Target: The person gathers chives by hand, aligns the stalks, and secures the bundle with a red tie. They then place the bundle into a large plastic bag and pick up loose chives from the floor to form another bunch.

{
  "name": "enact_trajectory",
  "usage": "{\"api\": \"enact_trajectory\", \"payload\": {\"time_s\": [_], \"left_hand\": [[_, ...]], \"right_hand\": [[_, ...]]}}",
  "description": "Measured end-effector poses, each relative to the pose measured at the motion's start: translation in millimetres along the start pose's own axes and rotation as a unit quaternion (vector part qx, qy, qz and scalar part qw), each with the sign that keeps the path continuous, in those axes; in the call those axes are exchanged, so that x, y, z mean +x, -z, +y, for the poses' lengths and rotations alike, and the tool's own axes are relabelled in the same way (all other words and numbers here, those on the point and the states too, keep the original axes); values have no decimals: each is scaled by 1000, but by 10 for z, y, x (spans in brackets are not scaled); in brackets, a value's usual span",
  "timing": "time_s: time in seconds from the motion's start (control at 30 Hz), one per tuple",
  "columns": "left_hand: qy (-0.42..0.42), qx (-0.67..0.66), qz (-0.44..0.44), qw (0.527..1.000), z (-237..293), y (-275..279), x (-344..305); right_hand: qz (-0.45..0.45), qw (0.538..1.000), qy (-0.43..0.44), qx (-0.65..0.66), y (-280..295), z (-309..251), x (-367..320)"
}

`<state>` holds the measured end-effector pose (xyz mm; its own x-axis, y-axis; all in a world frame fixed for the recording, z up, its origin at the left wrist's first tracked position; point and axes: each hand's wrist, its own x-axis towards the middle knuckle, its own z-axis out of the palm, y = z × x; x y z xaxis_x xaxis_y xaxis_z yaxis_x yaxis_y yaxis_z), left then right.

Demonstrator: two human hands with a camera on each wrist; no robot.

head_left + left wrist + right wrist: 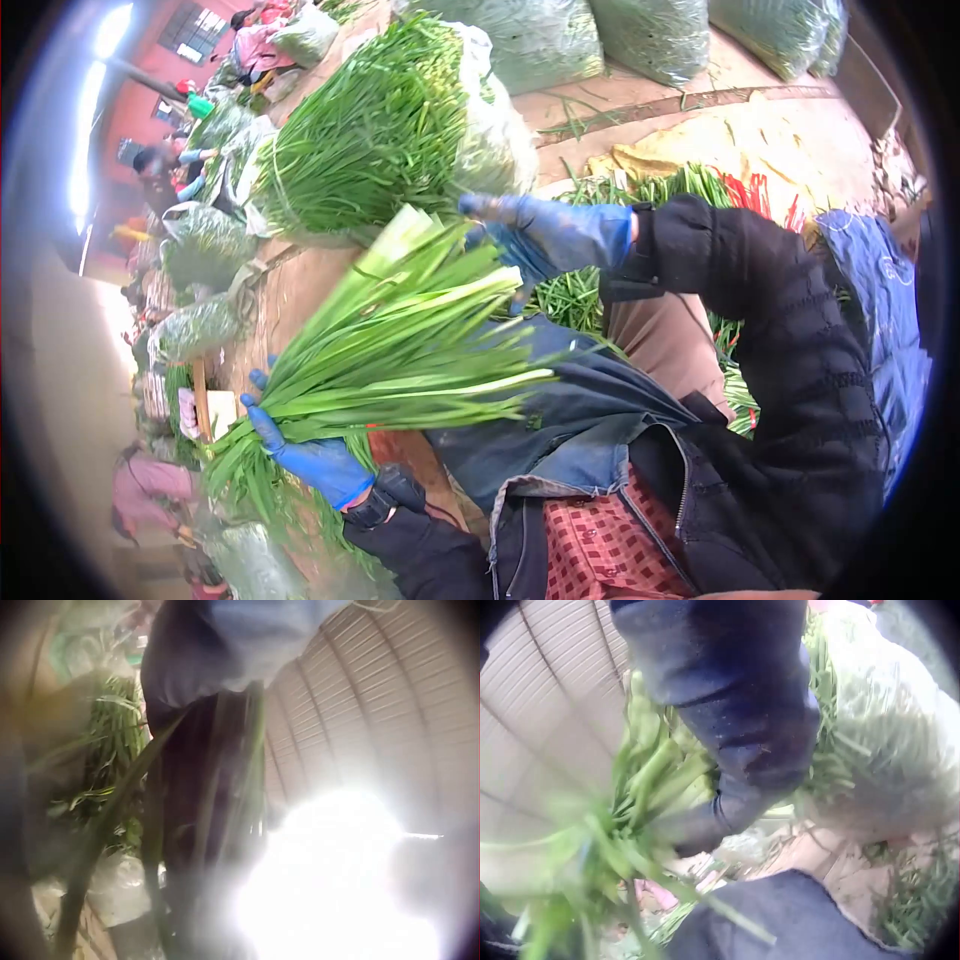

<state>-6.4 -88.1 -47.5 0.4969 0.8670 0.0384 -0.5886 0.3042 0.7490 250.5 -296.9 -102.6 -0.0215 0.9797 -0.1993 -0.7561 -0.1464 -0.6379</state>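
Note:
A thick bunch of garlic chives (390, 340), long flat green leaves with paler stems, lies slantwise before the person's lap. The blue-gloved left hand (320, 465) grips it near the lower left, thumb over the leaves. At the pale upper right ends is the right hand (560, 235), also blue-gloved, its thumb and fingers extended beside the stems. In the right wrist view the glove (742, 727) overlaps pale stems (656, 765), and part of the fingers is hidden. The left wrist view is glared; a few blurred leaves (112, 817) hang below the glove (225, 645).
A large heap of chives (370, 130) in a plastic sack stands ahead. Full sacks (650, 40) line the back, and more bags (205, 245) lie to the left near other people (262, 45). Red-tied bunches (745, 190) and a yellow sheet (690, 145) are at the right.

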Motion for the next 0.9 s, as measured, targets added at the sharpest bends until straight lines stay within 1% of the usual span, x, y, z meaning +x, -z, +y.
{"api": "enact_trajectory", "payload": {"time_s": [0.07,0.1,0.13,0.17,0.2,0.23,0.27,0.3,0.33,0.37,0.4,0.47,0.5,0.53,0.57,0.6,0.67,0.7,0.73,0.77,0.83,0.87,0.9], "left_hand": [[-52,128,-30,990,-20,161,70],[0,113,3,994,-89,176,68],[-38,79,-10,996,-1,259,127],[-50,36,-17,998,41,133,40],[-61,-5,-21,998,82,11,-72],[-71,90,-30,993,61,142,-12],[-72,94,-30,993,15,250,72],[-29,104,10,994,-32,329,177],[12,108,49,993,-59,348,264],[16,29,55,998,5,290,211],[18,34,62,997,16,247,122],[-40,41,12,998,-37,128,-3],[-25,48,72,996,-75,392,178],[-29,48,68,996,-90,580,258],[-15,23,64,998,-107,756,302],[1,1,66,998,-108,833,279],[-20,-19,72,997,-108,1028,226],[-9,-39,41,998,-103,1182,250],[2,-59,11,998,-94,1316,266],[0,-58,14,998,-88,1368,255],[35,-121,23,992,-100,1423,255],[35,-122,23,992,-120,1431,252],[20,-121,0,992,-146,1437,252]], "right_hand": [[-30,993,88,77,-200,76,-12],[-15,992,113,49,49,252,114],[-5,989,144,25,298,431,305],[-83,985,129,84,189,386,235],[-84,983,136,89,-2,299,122],[-38,993,102,48,2,332,160],[5,997,73,5,23,369,207],[54,998,37,-16,574,626,505],[52,998,43,-18,465,539,422],[21,997,75,-3,255,417,249],[-10,994,103,22,141,414,157],[3,995,98,14,337,465,211],[19,995,61,-77,434,509,239],[35,985,23,-169,489,518,242],[72,980,22,-184,435,473,142],[70,981,18,-182,415,442,42],[146,946,57,-283,437,398,-106],[163,943,44,-287,464,411,-150],[158,944,40,-286,507,460,-164],[139,940,48,-309,524,497,-177],[114,936,54,-329,489,553,-171],[115,935,54,-330,443,606,-130],[103,942,76,-310,403,665,-71]]}}
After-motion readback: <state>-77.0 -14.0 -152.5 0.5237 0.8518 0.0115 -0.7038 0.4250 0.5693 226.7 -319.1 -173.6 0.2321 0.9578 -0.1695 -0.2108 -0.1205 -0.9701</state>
